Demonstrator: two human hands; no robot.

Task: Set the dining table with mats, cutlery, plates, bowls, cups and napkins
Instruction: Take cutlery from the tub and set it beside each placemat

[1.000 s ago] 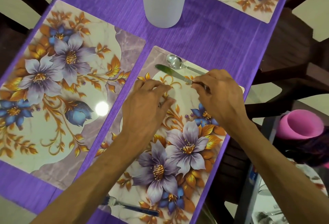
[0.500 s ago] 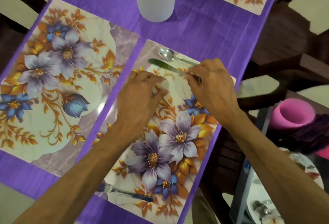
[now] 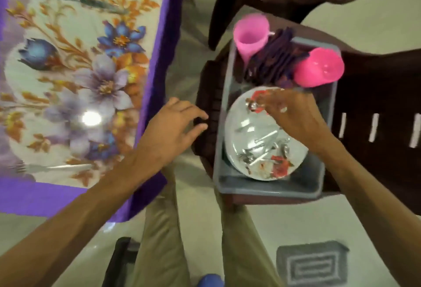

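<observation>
Plate (image 3: 255,127) in grey bin (image 3: 268,190): stiff, glossy, breakable, loose cutlery (image 3: 262,147) atop; grip rim. Right hand (image 3: 293,113) fingers curled over far rim, hold unclear; left hand (image 3: 173,129) fingers apart.

A purple cloth (image 3: 34,195) is spread under a mat (image 3: 75,77) printed with blue, lilac and orange flowers. Beside it, two pink cups (image 3: 250,36) and a white, red-flowered plate (image 3: 262,131) are held in a grey tub (image 3: 268,187).
</observation>
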